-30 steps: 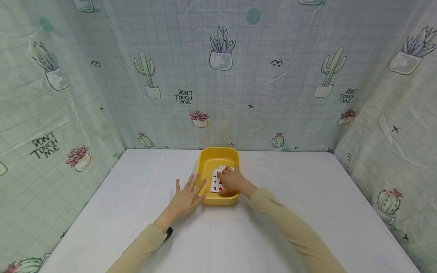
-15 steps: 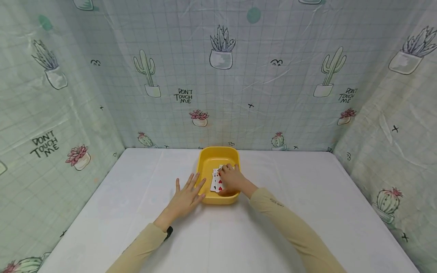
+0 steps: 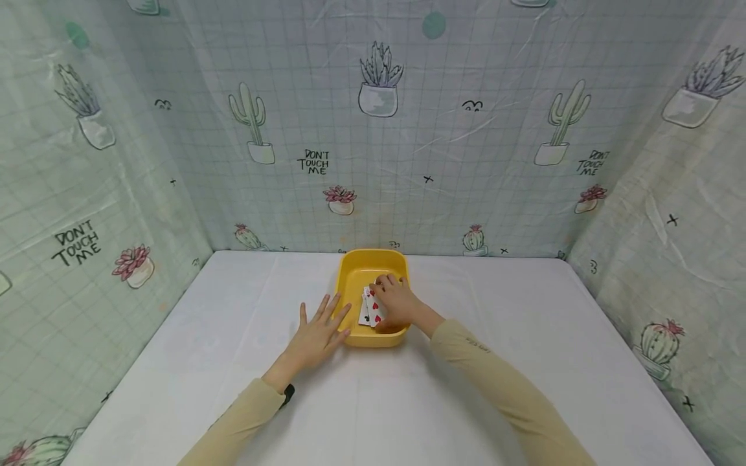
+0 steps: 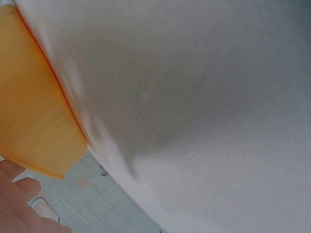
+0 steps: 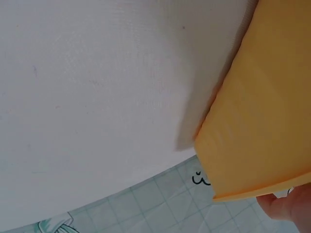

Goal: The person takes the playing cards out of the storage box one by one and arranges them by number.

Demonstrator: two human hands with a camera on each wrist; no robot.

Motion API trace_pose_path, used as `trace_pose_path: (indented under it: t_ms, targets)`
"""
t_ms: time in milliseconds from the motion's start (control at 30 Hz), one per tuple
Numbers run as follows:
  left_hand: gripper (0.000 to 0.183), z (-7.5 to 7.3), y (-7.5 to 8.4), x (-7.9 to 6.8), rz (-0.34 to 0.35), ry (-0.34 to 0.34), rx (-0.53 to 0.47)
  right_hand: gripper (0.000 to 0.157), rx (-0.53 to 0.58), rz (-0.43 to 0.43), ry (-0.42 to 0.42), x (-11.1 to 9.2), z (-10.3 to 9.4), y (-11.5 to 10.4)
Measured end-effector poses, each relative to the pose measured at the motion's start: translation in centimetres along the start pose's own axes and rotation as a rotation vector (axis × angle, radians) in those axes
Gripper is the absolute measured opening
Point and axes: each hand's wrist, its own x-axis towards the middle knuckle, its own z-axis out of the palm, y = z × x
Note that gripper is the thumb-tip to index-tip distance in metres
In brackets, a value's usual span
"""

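Observation:
A yellow plastic tray (image 3: 357,272) stands on the white table near its back edge. Inside it lie overlapping playing cards (image 3: 374,312); red hearts show on the upper one, and a black-suited card peeks out on its left. My right hand (image 3: 397,303) reaches over the tray's right side and holds the heart card, fingers bent at its far end and thumb at its near end, hiding its right part. With fingers spread, my left hand (image 3: 315,338) rests against the tray's left rim. Both wrist views show the tray's outer wall (image 4: 36,97) and a few fingertips (image 5: 274,204).
White cloth covers the table (image 3: 495,362). Behind it and at both sides hangs a pale green curtain (image 3: 303,116) printed with cacti and potted plants. A dark band (image 3: 288,395) circles the left wrist.
My right hand has shifted slightly right and away, and the heart card beneath it has turned a little against the black-suited card. The left hand stays in place.

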Motion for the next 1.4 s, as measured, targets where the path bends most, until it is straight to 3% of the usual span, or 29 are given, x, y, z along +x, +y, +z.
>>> trace_pose_path:
  t_ms: [167, 733, 1400]
  targets:
    - [0.055, 0.1, 0.0, 0.1, 0.002, -0.002, -0.006, 0.094, -0.055, -0.029, 0.062, -0.4, -0.6, 0.6]
    - [0.055, 0.3, 0.2, 0.2, -0.008, -0.011, -0.008, 0.092, 0.071, 0.038, 0.123, -2.4, -2.9, 3.0]
    - [0.056, 0.3, 0.1, 0.1, -0.01, 0.009, 0.001, 0.089, 0.145, 0.085, 0.205, -4.6, -2.8, 7.3]
